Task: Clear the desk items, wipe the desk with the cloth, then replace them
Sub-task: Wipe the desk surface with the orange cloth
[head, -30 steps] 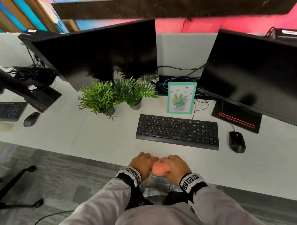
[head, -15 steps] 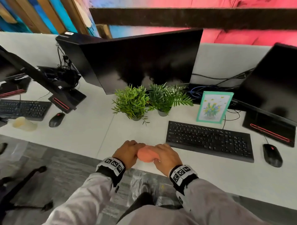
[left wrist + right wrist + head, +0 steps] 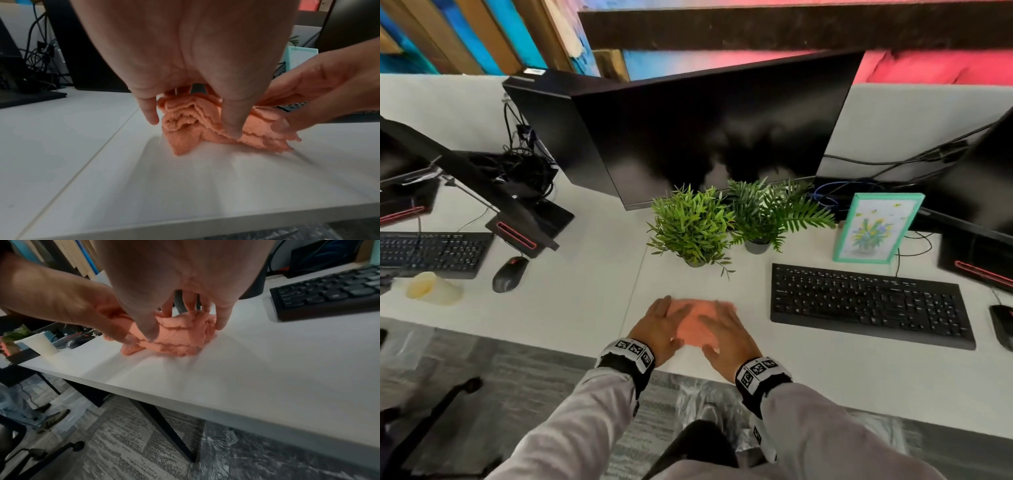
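Head view shows both hands low at the near edge of the white worktop (image 3: 571,301), the left hand (image 3: 659,327) and the right hand (image 3: 726,337) laid side by side with fingers spread and fairly straight over a bunched salmon-orange cloth (image 3: 693,325), which lies on the worktop between the seam and the black keyboard (image 3: 869,305). From the wrist views the cloth (image 3: 205,128) sits in ruffled layers beneath the fingertips; the left thumb presses into a fold, but whether any finger truly pinches the fabric I cannot tell. As for progress, I judge the task barely begun or else near its close: two potted plants (image 3: 693,226), a green-framed flower picture (image 3: 873,229), the keyboard and a mouse (image 3: 1001,325) all stand on the worktop, so either nothing is cleared yet or all is replaced, and these pictures alone do not settle it. No damp streak or wiped patch can be made out on the surface. The cloth's middle is hidden under the palms, the mouse is cut off at the right edge, and the monitor (image 3: 709,137) conceals what lies behind it. A pale cup (image 3: 431,287) stands on the neighbouring worktop to the left.
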